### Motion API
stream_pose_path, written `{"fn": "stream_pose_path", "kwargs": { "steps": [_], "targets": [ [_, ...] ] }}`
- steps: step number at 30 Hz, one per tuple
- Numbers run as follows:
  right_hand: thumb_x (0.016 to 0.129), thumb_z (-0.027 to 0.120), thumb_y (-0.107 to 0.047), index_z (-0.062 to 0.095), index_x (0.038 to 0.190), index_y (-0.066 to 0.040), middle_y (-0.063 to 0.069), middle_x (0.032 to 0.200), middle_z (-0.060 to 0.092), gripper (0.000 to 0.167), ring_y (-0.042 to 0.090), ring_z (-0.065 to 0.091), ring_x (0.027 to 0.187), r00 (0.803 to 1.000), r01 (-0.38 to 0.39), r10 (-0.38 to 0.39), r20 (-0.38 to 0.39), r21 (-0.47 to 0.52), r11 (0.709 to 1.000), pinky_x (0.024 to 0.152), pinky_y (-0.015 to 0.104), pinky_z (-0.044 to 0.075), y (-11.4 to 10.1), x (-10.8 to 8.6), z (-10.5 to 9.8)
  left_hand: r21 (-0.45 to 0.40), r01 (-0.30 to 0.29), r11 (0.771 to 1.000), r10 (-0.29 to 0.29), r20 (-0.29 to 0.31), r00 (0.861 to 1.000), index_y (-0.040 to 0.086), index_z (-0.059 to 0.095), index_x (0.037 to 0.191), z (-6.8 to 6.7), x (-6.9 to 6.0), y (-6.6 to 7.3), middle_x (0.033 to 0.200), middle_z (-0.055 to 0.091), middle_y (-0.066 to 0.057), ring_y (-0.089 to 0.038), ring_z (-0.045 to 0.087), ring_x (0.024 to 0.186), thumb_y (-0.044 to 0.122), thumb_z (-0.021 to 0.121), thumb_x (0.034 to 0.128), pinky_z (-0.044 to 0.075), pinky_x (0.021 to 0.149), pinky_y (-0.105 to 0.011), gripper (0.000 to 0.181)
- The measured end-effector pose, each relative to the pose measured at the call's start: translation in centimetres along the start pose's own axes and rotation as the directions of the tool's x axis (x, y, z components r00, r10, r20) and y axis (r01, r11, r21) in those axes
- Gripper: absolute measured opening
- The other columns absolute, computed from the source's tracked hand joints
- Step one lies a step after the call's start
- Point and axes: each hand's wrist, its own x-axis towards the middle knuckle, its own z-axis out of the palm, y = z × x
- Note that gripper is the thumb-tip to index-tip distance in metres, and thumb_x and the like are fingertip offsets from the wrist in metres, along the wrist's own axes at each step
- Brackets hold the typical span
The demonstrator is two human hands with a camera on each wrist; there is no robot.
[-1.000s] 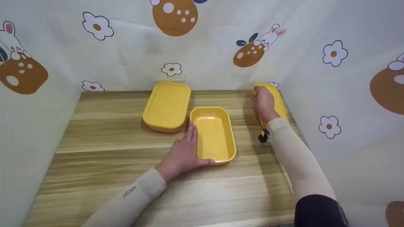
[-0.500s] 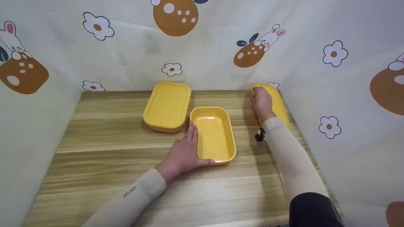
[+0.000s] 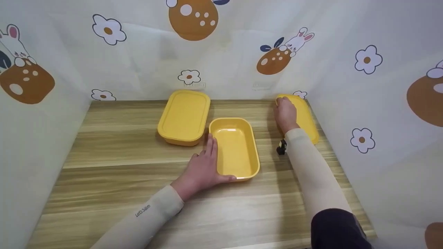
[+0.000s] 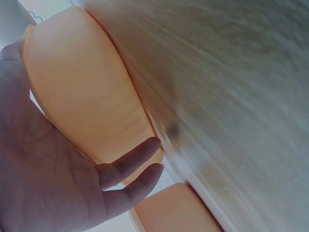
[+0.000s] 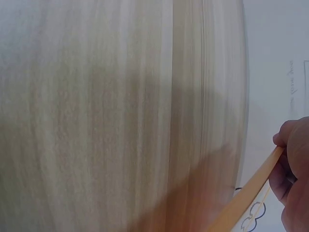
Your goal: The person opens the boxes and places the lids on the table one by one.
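I pinch the yellow lid by its far left edge in my right grip, holding it tilted near the far right corner of the surface; I cannot tell whether its low edge touches down. Nearer the middle sits the open yellow box, with my left grip spread against it, fingers straight along its left side and thumb at its near rim. A strip of surface separates box and lid. Just beside the box's far left corner stands the lidded yellow box, crowding that side, and behind everything hangs the printed curtain. Compared with a second ago, my right grip has drifted slightly left and the lid shows more of its face; my left grip and both boxes have stayed put.
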Motion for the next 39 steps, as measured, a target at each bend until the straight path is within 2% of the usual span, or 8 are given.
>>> {"fn": "stream_pose_path", "kwargs": {
  "steps": [8, 17, 24, 31, 39],
  "targets": [
    [0.103, 0.060, 0.000, 0.069, 0.099, 0.007, 0.028, 0.106, 0.065, 0.013, 0.051, 0.067, 0.098, 1.000, 0.003, -0.003, -0.016, -0.018, 1.000, 0.089, 0.063, 0.055, 0.8, 0.2, 0.8, -0.015, -0.003, 1.000, 0.003, -0.011, 1.000, -0.010, 0.011, 0.172, -0.2, -0.1, 0.0, 0.181, 0.000, -0.029, -0.044, 0.060, 0.138, 0.102, 0.060, 0.0771, 0.056, 0.097, -0.061, 0.155],
    [0.104, 0.060, 0.000, 0.072, 0.104, 0.008, 0.028, 0.110, 0.065, 0.014, 0.050, 0.068, 0.101, 0.999, -0.027, 0.027, 0.020, -0.031, 0.999, 0.092, 0.062, 0.055, 0.9, 0.2, 1.2, -0.018, -0.007, 1.000, 0.007, 0.003, 1.000, -0.010, 0.011, 0.172, -0.3, -0.2, 0.0, 0.181, -0.003, -0.029, -0.044, 0.054, 0.146, 0.101, 0.060, 0.0788, 0.055, 0.100, -0.062, 0.153],
    [0.102, 0.058, 0.003, 0.074, 0.103, 0.008, 0.028, 0.108, 0.067, 0.017, 0.051, 0.069, 0.102, 1.000, -0.015, 0.015, 0.007, -0.052, 0.999, 0.092, 0.062, 0.055, 0.9, -0.1, 1.4, -0.027, 0.012, 1.000, -0.012, 0.015, 1.000, -0.008, 0.008, 0.173, 0.2, 0.1, -0.1, 0.182, -0.005, -0.026, -0.043, 0.063, 0.135, 0.102, 0.060, 0.0770, 0.055, 0.101, -0.063, 0.155],
    [0.100, 0.056, 0.007, 0.071, 0.102, 0.009, 0.029, 0.108, 0.066, 0.015, 0.052, 0.067, 0.103, 1.000, -0.002, 0.003, 0.020, -0.048, 0.999, 0.094, 0.062, 0.055, 0.9, -0.1, 1.6, -0.023, 0.015, 1.000, -0.015, 0.019, 1.000, -0.007, 0.009, 0.173, 0.3, 0.2, -0.1, 0.182, -0.006, -0.026, -0.044, 0.063, 0.134, 0.104, 0.058, 0.0765, 0.055, 0.101, -0.062, 0.155],
    [0.105, 0.053, 0.005, 0.068, 0.099, 0.010, 0.032, 0.109, 0.065, 0.017, 0.054, 0.067, 0.103, 0.999, 0.009, -0.008, 0.034, -0.031, 0.999, 0.093, 0.063, 0.054, 0.7, -0.1, 1.8, -0.030, 0.019, 0.999, -0.019, 0.028, 0.999, -0.008, 0.006, 0.173, 0.0, 0.1, 0.0, 0.182, -0.009, -0.026, -0.042, 0.061, 0.137, 0.103, 0.058, 0.0767, 0.054, 0.103, -0.063, 0.156]
  ]
}}
